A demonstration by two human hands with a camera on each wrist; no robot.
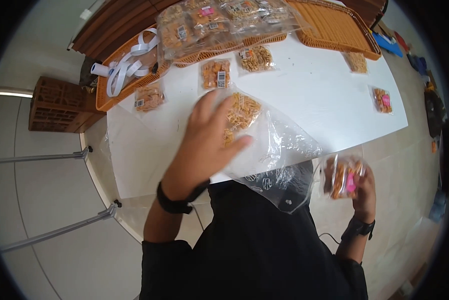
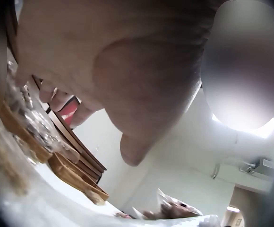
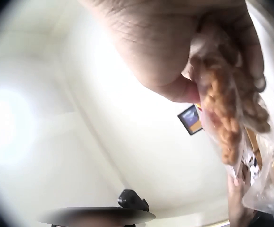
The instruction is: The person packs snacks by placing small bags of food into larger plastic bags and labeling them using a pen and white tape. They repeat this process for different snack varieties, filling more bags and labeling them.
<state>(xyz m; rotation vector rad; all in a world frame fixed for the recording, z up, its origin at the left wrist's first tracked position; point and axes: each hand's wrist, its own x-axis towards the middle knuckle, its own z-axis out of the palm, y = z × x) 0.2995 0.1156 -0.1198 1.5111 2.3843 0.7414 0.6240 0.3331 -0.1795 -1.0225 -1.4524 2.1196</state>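
Observation:
My left hand is over the near part of the white table, fingers spread and holding nothing. It overlaps a large clear plastic bag that lies on the table and hangs over its front edge. Inside the bag is a packet of pale yellow snack pieces, partly hidden by the fingers. Beyond the table's front edge, my right hand grips a clear packet of brown nut-like snacks with a pink label. The right wrist view shows thumb and fingers pinching the packet at its top.
Several snack packets lie on the table, among them an orange-brown one and a pink-labelled one. Behind them, a filled plastic bag sits on wicker trays. Another wicker tray stands back right. A label strip curls at the left.

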